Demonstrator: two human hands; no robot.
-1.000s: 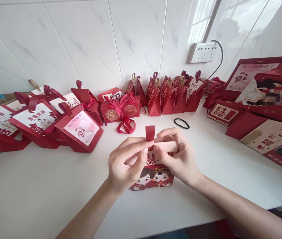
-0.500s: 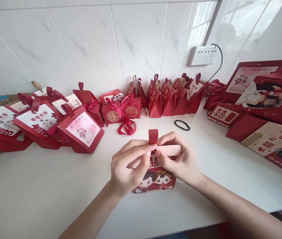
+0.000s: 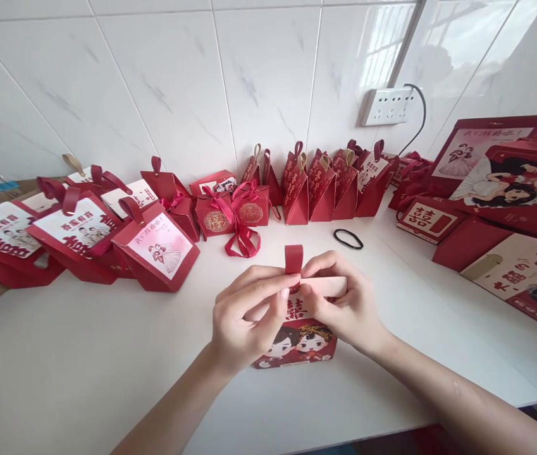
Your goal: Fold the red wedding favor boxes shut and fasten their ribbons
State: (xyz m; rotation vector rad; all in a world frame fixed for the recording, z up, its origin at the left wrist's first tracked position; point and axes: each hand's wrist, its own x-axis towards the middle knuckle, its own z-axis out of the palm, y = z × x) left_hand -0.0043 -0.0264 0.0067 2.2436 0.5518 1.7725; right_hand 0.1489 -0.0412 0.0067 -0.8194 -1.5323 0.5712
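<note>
Left hand (image 3: 246, 316) and right hand (image 3: 346, 303) both pinch the box (image 3: 299, 338) at its top — its strap (image 3: 293, 259) stands up, its inside hidden.

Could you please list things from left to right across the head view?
Blue metal binder clip, pink-panelled red cardboard box, left hand, red cartoon-printed cardboard box, right hand, thin black cable, large red-and-cream cardboard box.

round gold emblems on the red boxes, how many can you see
2: the left emblem and the right emblem, on either side of the hanging red ribbon, beyond the left hand. More could be hidden on surfaces turned away.
</note>
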